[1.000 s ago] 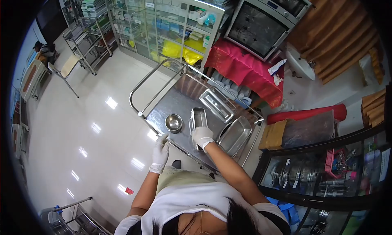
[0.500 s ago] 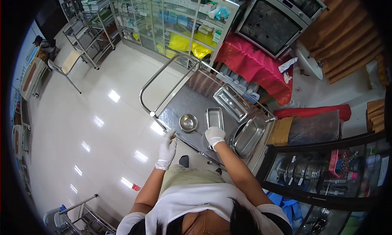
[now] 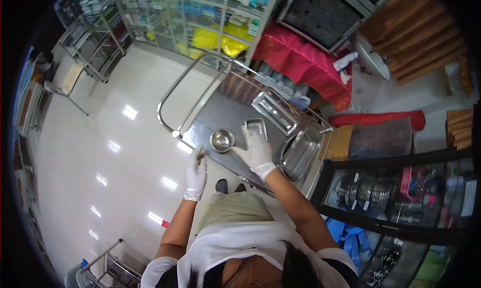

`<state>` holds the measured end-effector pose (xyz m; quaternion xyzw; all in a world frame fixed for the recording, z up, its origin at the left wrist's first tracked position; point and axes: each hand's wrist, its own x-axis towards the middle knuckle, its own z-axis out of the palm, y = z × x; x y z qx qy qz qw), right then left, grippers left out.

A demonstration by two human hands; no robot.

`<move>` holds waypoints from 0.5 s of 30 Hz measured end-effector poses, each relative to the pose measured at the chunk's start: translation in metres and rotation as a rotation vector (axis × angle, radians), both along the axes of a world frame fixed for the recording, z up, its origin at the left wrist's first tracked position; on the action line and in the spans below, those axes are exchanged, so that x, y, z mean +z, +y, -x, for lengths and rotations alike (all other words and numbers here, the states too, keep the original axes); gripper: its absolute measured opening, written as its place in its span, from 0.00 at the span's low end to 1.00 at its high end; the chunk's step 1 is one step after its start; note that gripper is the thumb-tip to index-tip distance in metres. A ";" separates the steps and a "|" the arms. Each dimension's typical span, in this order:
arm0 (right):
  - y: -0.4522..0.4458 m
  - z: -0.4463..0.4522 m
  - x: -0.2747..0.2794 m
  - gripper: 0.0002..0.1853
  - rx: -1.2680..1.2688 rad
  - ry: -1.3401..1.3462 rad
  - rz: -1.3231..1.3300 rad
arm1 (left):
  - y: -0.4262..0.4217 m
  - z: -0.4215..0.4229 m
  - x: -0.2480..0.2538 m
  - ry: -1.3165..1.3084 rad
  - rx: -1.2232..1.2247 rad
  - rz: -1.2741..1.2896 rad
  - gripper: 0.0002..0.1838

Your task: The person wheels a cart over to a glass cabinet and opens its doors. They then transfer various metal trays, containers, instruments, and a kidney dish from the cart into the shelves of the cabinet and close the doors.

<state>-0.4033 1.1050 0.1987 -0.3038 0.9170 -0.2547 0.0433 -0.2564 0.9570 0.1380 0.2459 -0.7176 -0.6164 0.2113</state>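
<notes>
On the steel trolley (image 3: pixel 200 118) stand a round metal bowl (image 3: pixel 222 140), a small rectangular metal tray (image 3: pixel 257 127), a long lidded metal box (image 3: pixel 274 112) and a larger metal tray (image 3: pixel 302 153) at the right. My right hand (image 3: pixel 256 153), in a white glove, is spread over the near side of the small tray and partly covers it, with thumb pointing towards the bowl. Nothing is held in it. My left hand (image 3: pixel 196 174), gloved too, is at the trolley's near left edge, left of the bowl, its fingers partly bent; whether they hold anything is unclear.
A glass cabinet (image 3: pixel 175 25) and a table with a red cloth (image 3: pixel 300 62) stand behind the trolley. To the right are a cardboard box (image 3: pixel 340 142) and a dark glass-fronted cabinet (image 3: pixel 320 208). A chair (image 3: pixel 74 80) stands far left, and another trolley (image 3: pixel 107 263) lower left.
My right hand has let go of the small tray and opened, its thumb now out towards the bowl. The whole view has shifted slightly. My left hand stays near the trolley's edge.
</notes>
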 end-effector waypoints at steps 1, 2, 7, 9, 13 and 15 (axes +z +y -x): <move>-0.006 0.001 -0.003 0.36 0.064 -0.037 0.001 | 0.002 0.001 0.003 -0.007 0.006 -0.026 0.23; -0.014 0.002 -0.006 0.39 0.128 -0.069 0.006 | 0.004 0.002 0.009 -0.011 0.012 -0.048 0.23; -0.053 -0.001 -0.030 0.50 0.269 0.035 -0.207 | 0.019 -0.004 0.041 -0.021 0.006 -0.106 0.24; -0.066 -0.002 -0.041 0.51 0.216 0.031 -0.239 | 0.020 -0.008 0.047 -0.055 -0.048 -0.104 0.24; -0.079 -0.006 -0.056 0.54 0.093 0.035 -0.297 | 0.004 -0.016 0.033 -0.064 -0.177 -0.068 0.24; -0.086 -0.006 -0.050 0.53 0.073 -0.093 -0.364 | -0.013 -0.010 0.026 -0.090 -0.256 -0.132 0.25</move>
